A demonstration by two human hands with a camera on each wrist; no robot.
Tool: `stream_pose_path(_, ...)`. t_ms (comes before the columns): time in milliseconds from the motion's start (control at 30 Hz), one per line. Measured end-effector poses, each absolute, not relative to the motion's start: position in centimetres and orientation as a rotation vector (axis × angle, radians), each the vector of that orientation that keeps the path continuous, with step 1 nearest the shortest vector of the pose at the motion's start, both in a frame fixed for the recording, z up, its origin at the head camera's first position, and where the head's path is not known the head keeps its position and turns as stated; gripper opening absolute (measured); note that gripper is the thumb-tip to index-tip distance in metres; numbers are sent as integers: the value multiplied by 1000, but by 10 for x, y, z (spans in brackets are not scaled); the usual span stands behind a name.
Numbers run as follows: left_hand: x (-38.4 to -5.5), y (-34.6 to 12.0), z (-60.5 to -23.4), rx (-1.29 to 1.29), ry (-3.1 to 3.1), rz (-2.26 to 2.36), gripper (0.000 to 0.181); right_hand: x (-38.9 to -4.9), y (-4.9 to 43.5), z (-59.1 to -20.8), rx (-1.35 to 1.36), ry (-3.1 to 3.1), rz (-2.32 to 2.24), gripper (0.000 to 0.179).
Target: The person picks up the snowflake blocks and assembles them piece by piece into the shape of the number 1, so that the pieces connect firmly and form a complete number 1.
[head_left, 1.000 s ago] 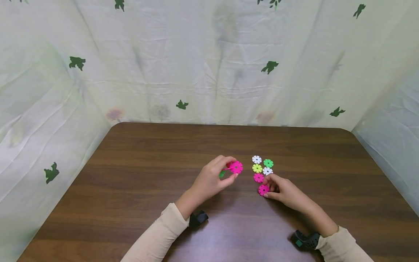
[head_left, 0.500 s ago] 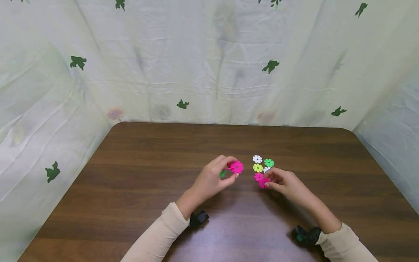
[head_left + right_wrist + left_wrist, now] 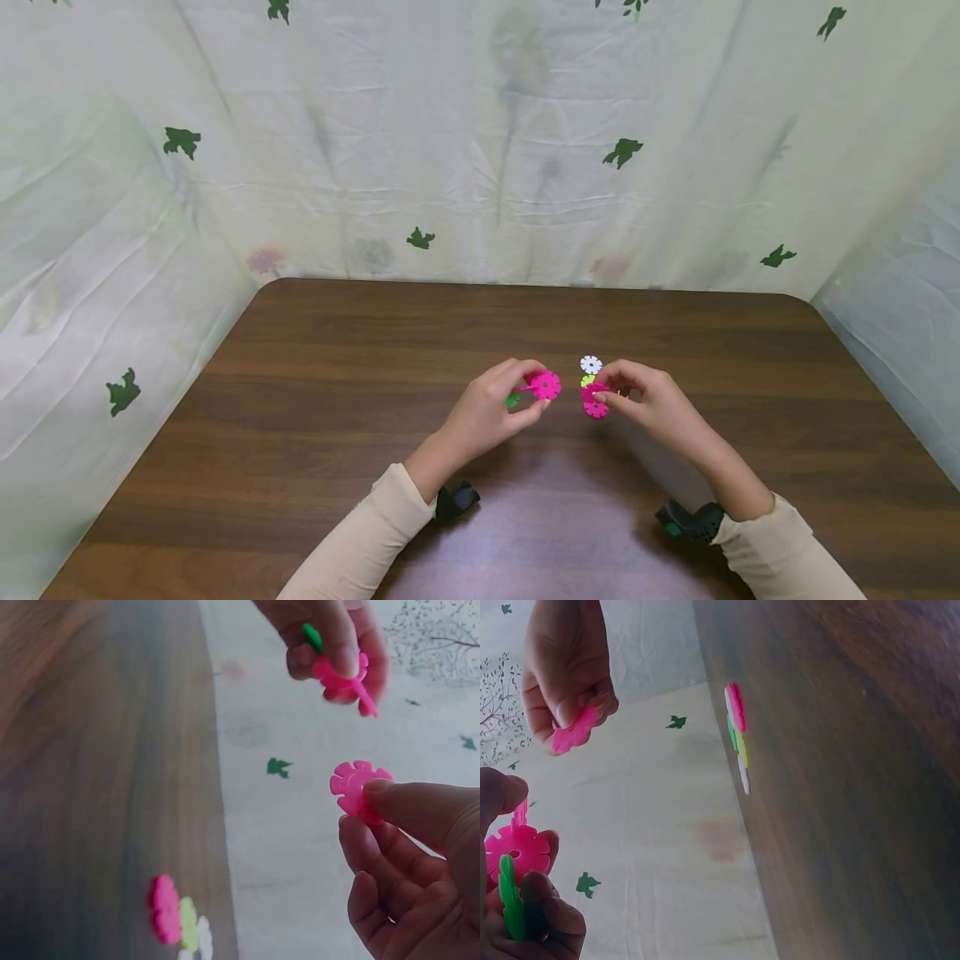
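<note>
My left hand (image 3: 491,402) holds a small joined cluster of notched plastic discs above the table. In the left wrist view it shows a pink disc (image 3: 519,851) facing the camera, another pink one edge-on, and a green disc (image 3: 511,896) slotted at an angle. My right hand (image 3: 660,408) pinches a single pink disc (image 3: 356,787) between thumb and fingers, raised off the table. Beneath and beside it lie another pink disc (image 3: 597,411), a yellow-green one (image 3: 587,380) and a white one (image 3: 591,365). In the head view the right hand hides the green disc (image 3: 732,733) lying there.
The brown wooden table (image 3: 360,333) reaches back to a pale cloth backdrop (image 3: 450,142) with green leaf-like patches. Each wrist wears a dark camera, such as the left wrist camera (image 3: 457,500) below the left hand.
My right hand has lifted its pink disc off the table and moved it away from me and slightly left, over the laid-out discs. The left hand keeps its hold, almost still.
</note>
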State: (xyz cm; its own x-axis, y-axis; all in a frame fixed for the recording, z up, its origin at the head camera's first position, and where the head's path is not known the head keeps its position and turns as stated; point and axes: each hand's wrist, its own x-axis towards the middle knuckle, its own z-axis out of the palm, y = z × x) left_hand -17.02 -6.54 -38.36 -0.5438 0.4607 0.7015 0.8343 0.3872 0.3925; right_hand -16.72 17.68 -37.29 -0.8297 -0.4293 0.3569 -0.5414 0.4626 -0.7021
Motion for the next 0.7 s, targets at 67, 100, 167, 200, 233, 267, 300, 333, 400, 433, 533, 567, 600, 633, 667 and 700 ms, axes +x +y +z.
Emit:
stream_pose_path(67,-170,-65,-383,-1105,-2174,-1020,33,-168,173,-370,871,-2549,1316,17)
stream_pose_path(100,-169,-65,-383,-1100,-2181,-1013,33,-168,172,-370,878,-2536,1321,16)
stream_pose_path(167,-169,-66,-382,-1088,-2198,-997,33,-169,168,-368,898,-2507,1325,16)
stream_pose_path(200,-169,-66,-382,-1083,-2208,-993,33,-170,167,-368,906,-2492,1329,16)
stream_pose_path(233,-169,-66,-382,-1080,-2217,-989,33,-170,165,-367,912,-2478,1336,16)
stream_pose_path(267,-169,-66,-382,-1079,-2225,-987,33,-170,164,-367,916,-2464,1342,17)
stream_pose_path(300,-169,-66,-382,-1077,-2232,-987,33,-170,163,-367,919,-2451,1349,17)
stream_pose_path(333,-169,-66,-381,-1077,-2238,-991,33,-170,162,-366,922,-2441,1353,17)
stream_pose_path(400,-169,-66,-381,-1077,-2247,-1001,33,-170,161,-365,915,-2432,1361,16)
stream_pose_path(433,-169,-66,-381,-1077,-2249,-1006,34,-169,160,-365,907,-2435,1363,17)
stream_pose_path(533,-169,-65,-382,-1080,-2253,-1013,34,-168,157,-363,887,-2446,1360,18)
stream_pose_path(567,-169,-65,-382,-1081,-2254,-1016,35,-167,156,-361,886,-2445,1358,19)
stream_pose_path(600,-169,-65,-382,-1083,-2253,-1020,35,-166,154,-360,889,-2443,1356,19)
stream_pose_path(633,-169,-65,-383,-1083,-2254,-1021,35,-165,153,-358,896,-2438,1358,20)
stream_pose_path(667,-168,-65,-383,-1086,-2253,-1027,36,-162,150,-354,914,-2426,1356,20)
stream_pose_path(700,-168,-64,-383,-1088,-2253,-1036,36,-160,148,-351,928,-2416,1354,20)
